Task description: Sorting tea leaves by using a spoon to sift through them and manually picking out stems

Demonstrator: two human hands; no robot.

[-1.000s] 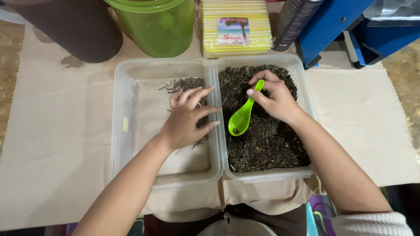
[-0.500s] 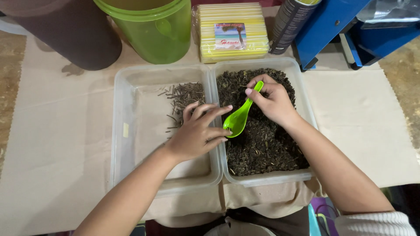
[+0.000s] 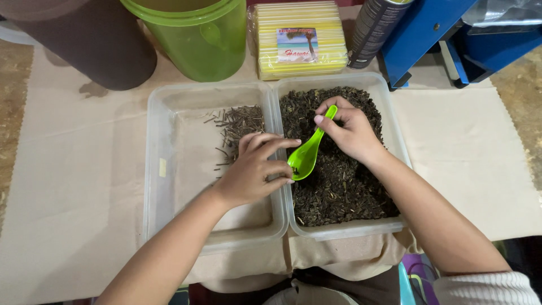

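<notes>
Spoon pinched by right hand fingers, its bowl touching loosely spread, empty left hand fingers.

Table w/ beige cloth, on it 2 clear plastic tubs side by side, left tub, right tub, green bucket, dark brown container, yellow pack, blue machine at back.

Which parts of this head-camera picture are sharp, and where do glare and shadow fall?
Head view: evenly lit; the bright green plastic spoon and both hands are sharp; soft glare on the translucent green plastic bucket; a faint shadow beside the dark brown round container.
</notes>
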